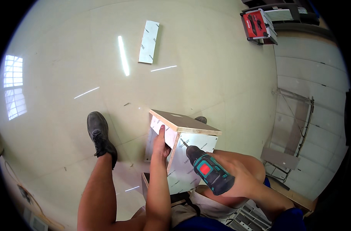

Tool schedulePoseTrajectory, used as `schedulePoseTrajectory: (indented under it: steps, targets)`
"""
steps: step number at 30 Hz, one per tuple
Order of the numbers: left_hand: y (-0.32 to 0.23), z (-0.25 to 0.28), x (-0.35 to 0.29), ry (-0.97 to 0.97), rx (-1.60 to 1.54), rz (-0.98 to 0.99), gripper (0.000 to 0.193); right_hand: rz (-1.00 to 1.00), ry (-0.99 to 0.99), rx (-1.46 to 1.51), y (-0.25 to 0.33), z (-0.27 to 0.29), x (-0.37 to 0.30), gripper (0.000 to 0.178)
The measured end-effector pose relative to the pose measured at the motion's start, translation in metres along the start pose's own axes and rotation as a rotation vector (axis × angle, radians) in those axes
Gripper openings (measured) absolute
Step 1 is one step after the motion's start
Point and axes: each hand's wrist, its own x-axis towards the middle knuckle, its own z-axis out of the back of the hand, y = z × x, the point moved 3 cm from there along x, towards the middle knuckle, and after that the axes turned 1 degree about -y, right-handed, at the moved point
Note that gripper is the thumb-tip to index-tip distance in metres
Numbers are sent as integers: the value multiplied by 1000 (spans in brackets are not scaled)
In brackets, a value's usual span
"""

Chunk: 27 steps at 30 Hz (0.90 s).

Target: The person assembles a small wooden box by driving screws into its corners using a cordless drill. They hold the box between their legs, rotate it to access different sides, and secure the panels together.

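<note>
A box-like wooden cabinet piece (pixel 194 156) stands between my legs, its side panel covered in printed white film and a brown board (pixel 187 122) across its far end. My left hand (pixel 160 144) grips the white inner strip at the box's left side, thumb on its face and the other fingers tucked inside. In my right hand (pixel 237 175) is a teal and black cordless drill (pixel 212 171), held from the right. Its bit (pixel 184 142) points at the white side panel near the brown board. Whether the tip touches the panel I cannot tell.
A film-covered narrow board (pixel 149 42) lies on the glossy tiled floor ahead. At the far right sits a red and silver case (pixel 257 26). A metal frame (pixel 296 131) with a grey board (pixel 280 158) stands on the right. My shoe (pixel 100 131) is left of the box.
</note>
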Motion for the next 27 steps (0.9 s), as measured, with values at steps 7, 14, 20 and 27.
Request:
schedulePoseTrajectory:
  steps: [7, 14, 20, 27]
  targets:
    - [-1, 4, 2, 40, -59, -7, 55, 45, -41, 16, -2, 6, 3, 86]
    - [1, 1, 1, 10, -56, 6, 54, -38, -8, 25, 3, 10, 4, 85]
    - [1, -1, -1, 7, -87, -16, 54, -145, 19, -112, 9, 15, 6, 73]
    - [0, 2, 0, 16, -142, -24, 58, -190, 23, -157, 6, 10, 11, 56]
